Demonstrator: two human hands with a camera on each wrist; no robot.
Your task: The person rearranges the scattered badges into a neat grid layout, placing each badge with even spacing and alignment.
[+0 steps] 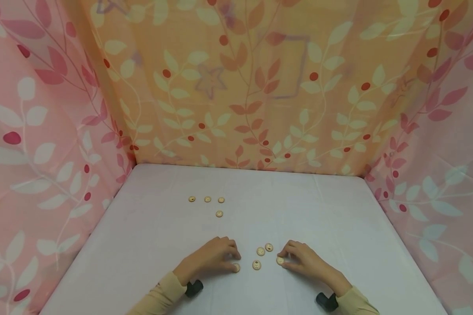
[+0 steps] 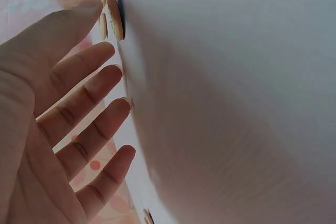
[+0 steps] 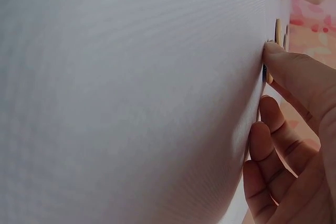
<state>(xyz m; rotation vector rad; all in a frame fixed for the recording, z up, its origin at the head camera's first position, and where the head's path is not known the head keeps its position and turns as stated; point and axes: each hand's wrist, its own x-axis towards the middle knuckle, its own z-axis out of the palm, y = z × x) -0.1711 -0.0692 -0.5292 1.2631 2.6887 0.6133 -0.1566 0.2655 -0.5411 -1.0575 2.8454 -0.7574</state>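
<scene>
Near the front of the white table, a small round wooden disc [image 1: 280, 261] with a marked face lies between the thumb and index finger of my right hand [image 1: 305, 261], which pinches it at the table surface. In the right wrist view this disc [image 3: 270, 75] is partly hidden by the thumb. My left hand [image 1: 214, 256] hovers low, fingers loosely bent and apart, its thumb at another disc [image 1: 237, 267]. In the left wrist view that disc [image 2: 115, 17] stands beyond the thumb tip, with no finger closed round it. Between the hands lie three discs, including one [image 1: 256, 265] nearest me.
Farther back on the white table [image 1: 299, 205], three discs form a short row, with the middle one [image 1: 207, 199] between two others. One more disc [image 1: 219, 214] lies just in front of the row's right end. Leaf-patterned curtains [image 1: 244, 109] stand behind and at both sides.
</scene>
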